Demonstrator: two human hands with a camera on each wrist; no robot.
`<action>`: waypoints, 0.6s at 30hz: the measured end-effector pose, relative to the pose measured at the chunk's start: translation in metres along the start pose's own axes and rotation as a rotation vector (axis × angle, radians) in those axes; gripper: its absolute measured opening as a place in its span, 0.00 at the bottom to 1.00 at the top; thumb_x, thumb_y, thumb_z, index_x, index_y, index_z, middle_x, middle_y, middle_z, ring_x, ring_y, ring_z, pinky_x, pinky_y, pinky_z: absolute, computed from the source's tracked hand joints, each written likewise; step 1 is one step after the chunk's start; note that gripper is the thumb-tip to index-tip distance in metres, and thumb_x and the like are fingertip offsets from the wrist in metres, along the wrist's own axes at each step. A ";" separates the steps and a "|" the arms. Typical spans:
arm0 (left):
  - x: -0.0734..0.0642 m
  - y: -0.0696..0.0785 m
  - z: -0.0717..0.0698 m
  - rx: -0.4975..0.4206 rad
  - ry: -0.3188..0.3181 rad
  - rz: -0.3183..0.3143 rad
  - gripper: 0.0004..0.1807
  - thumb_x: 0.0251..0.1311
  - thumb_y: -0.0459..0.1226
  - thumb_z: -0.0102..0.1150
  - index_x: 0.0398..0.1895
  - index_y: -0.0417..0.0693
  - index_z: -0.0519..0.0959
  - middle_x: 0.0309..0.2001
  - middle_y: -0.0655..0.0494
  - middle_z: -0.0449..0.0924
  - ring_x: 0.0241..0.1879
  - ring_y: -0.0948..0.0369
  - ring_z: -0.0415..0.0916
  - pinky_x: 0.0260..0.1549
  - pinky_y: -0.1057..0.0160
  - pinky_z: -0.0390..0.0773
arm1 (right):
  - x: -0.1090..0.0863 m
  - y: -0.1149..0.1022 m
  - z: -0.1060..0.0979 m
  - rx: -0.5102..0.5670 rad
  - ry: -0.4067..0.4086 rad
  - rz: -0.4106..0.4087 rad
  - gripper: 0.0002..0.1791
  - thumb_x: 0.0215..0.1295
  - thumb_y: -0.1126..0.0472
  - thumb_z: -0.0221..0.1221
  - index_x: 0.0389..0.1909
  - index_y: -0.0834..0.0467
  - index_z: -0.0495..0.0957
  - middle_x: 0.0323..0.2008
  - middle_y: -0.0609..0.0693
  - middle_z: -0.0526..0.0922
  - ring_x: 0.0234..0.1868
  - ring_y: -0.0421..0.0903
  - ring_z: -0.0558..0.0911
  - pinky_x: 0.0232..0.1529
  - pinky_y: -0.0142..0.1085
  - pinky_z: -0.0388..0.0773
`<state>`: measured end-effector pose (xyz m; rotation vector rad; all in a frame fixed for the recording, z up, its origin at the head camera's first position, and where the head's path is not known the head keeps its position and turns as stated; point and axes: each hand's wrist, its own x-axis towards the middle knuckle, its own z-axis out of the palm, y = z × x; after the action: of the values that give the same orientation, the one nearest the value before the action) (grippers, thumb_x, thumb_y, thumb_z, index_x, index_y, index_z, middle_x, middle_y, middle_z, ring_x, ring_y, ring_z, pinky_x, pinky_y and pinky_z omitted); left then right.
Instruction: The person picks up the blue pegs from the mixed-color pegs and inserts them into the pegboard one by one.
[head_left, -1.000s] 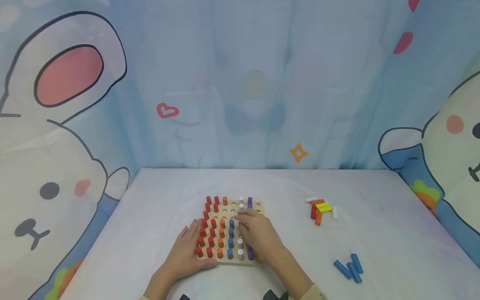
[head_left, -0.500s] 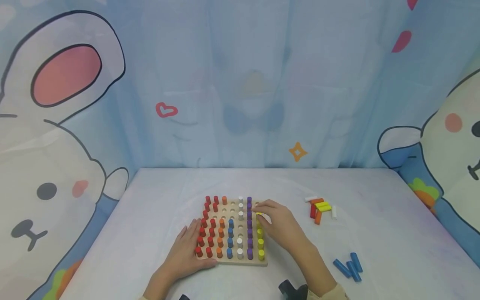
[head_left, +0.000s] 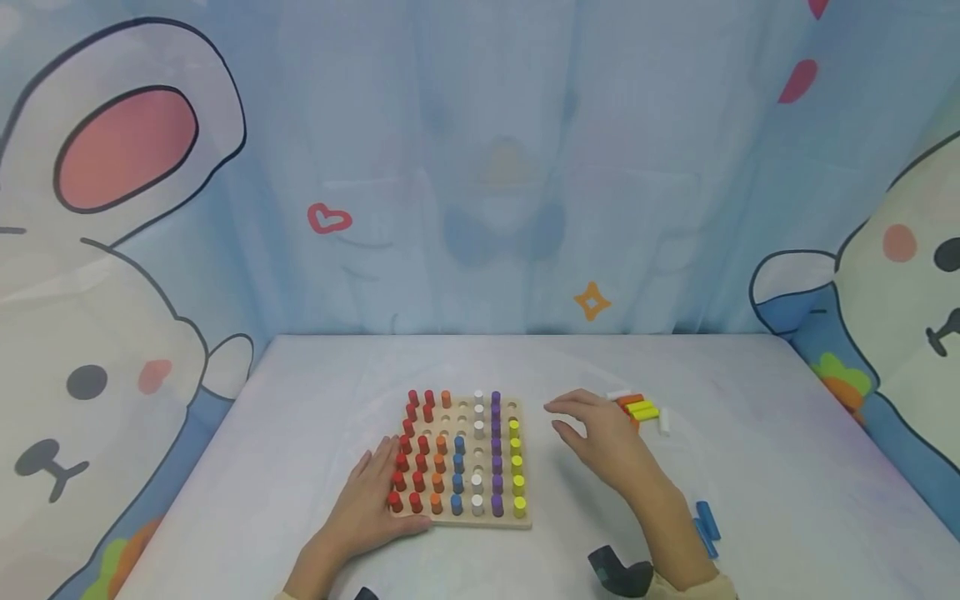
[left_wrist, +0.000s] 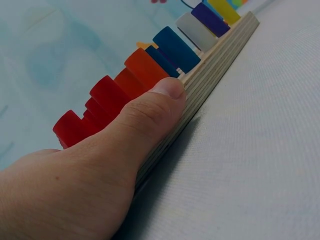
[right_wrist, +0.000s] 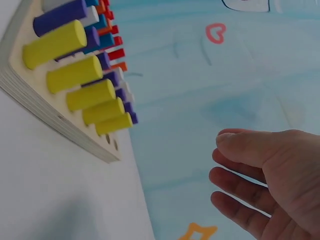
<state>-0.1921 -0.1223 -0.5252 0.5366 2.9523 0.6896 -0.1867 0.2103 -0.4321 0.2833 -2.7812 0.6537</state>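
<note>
The near left corner of the wooden pegboard (head_left: 480, 523) was steadied by the left hand (head_left: 363, 504), its fingers laid straight along the side and its thumb pressed against the front edge; no peg was held in it. The two nearest rows were fully occupied, with the yellow pegs (head_left: 517, 464) set along the right side. To the right, on the desk (head_left: 337, 375), the loose blue pegs (head_left: 707, 520) were partly covered by the right forearm (head_left: 678, 533). Farther off, the right hand (head_left: 609, 442) had been shifted: half a second earlier it had been placed at the far end of the yellow column, whereas now it was raised off the board and brought close to the mixed loose pegs (head_left: 642, 407), by which its edge was overlapped in view. Its thumb and fingers were parted in a fairly wide curve, and nothing was seen between them. Five yellow pegs were counted both before and after this shift, so that no gain was judged to have been made. Toward the far rows, unfilled holes (head_left: 512, 406) were left in several columns, and filling was judged incomplete. The background was formed by a printed curtain (head_left: 480, 233)
</note>
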 end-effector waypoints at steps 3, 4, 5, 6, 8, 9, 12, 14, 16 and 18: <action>0.000 0.000 0.000 -0.002 -0.005 -0.003 0.68 0.35 0.77 0.56 0.75 0.45 0.50 0.75 0.50 0.49 0.75 0.54 0.46 0.73 0.47 0.46 | -0.001 0.007 -0.008 0.002 0.001 0.009 0.16 0.56 0.62 0.67 0.47 0.54 0.83 0.47 0.50 0.83 0.49 0.51 0.82 0.49 0.47 0.81; 0.000 0.000 0.000 -0.002 -0.006 -0.007 0.68 0.34 0.77 0.55 0.75 0.46 0.49 0.75 0.50 0.49 0.75 0.55 0.45 0.73 0.48 0.45 | -0.002 0.010 -0.011 0.005 0.005 0.012 0.16 0.56 0.63 0.67 0.47 0.55 0.83 0.47 0.50 0.83 0.49 0.51 0.82 0.50 0.49 0.80; 0.000 0.000 0.000 -0.003 -0.005 -0.005 0.68 0.35 0.77 0.55 0.75 0.46 0.49 0.75 0.50 0.49 0.75 0.55 0.45 0.73 0.48 0.45 | -0.002 0.013 -0.014 0.008 0.010 0.013 0.16 0.56 0.63 0.67 0.47 0.55 0.83 0.46 0.51 0.83 0.47 0.52 0.82 0.49 0.49 0.80; 0.000 0.000 0.000 -0.003 -0.003 -0.003 0.68 0.35 0.78 0.54 0.75 0.45 0.50 0.75 0.50 0.49 0.75 0.55 0.46 0.73 0.47 0.45 | -0.003 0.016 -0.018 0.010 0.019 0.012 0.16 0.56 0.63 0.66 0.47 0.55 0.83 0.46 0.51 0.83 0.45 0.51 0.82 0.47 0.49 0.81; 0.000 0.000 0.000 -0.003 0.001 0.002 0.68 0.35 0.78 0.53 0.75 0.45 0.50 0.75 0.49 0.49 0.75 0.54 0.46 0.73 0.47 0.46 | -0.004 0.023 -0.024 0.019 0.040 0.007 0.15 0.57 0.63 0.66 0.46 0.56 0.83 0.44 0.51 0.84 0.39 0.49 0.81 0.43 0.45 0.82; 0.000 0.000 0.001 -0.002 0.001 0.002 0.68 0.34 0.78 0.53 0.75 0.45 0.50 0.75 0.49 0.49 0.75 0.54 0.46 0.73 0.47 0.46 | -0.006 0.027 -0.027 0.021 0.050 0.008 0.14 0.57 0.63 0.66 0.46 0.56 0.83 0.43 0.51 0.84 0.37 0.48 0.80 0.40 0.42 0.82; 0.000 0.000 0.001 0.000 0.001 0.003 0.69 0.34 0.79 0.52 0.75 0.45 0.50 0.75 0.49 0.49 0.75 0.54 0.46 0.73 0.47 0.46 | -0.009 0.037 -0.038 0.056 0.057 0.026 0.14 0.59 0.63 0.64 0.47 0.56 0.83 0.40 0.50 0.84 0.34 0.45 0.79 0.33 0.33 0.81; 0.000 0.000 0.001 0.002 0.004 0.006 0.69 0.34 0.79 0.52 0.74 0.45 0.50 0.75 0.49 0.49 0.75 0.54 0.46 0.73 0.47 0.46 | -0.012 0.042 -0.044 0.073 0.058 0.046 0.13 0.60 0.63 0.63 0.47 0.57 0.83 0.40 0.51 0.84 0.36 0.47 0.81 0.34 0.34 0.83; 0.000 0.000 0.001 -0.003 0.007 0.006 0.68 0.35 0.78 0.54 0.74 0.44 0.50 0.75 0.49 0.49 0.75 0.54 0.46 0.73 0.47 0.46 | -0.013 0.048 -0.049 0.075 0.063 0.062 0.13 0.60 0.63 0.63 0.47 0.57 0.83 0.40 0.52 0.84 0.38 0.50 0.83 0.37 0.40 0.84; 0.000 -0.001 0.002 -0.005 0.009 0.001 0.68 0.35 0.77 0.55 0.74 0.44 0.50 0.75 0.50 0.49 0.75 0.55 0.46 0.73 0.47 0.46 | -0.014 0.053 -0.052 0.055 0.077 0.062 0.14 0.59 0.63 0.64 0.47 0.57 0.83 0.41 0.53 0.85 0.41 0.52 0.83 0.42 0.48 0.83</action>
<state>-0.1918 -0.1224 -0.5276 0.5357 2.9582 0.7008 -0.1753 0.2826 -0.4136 0.1800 -2.7116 0.7410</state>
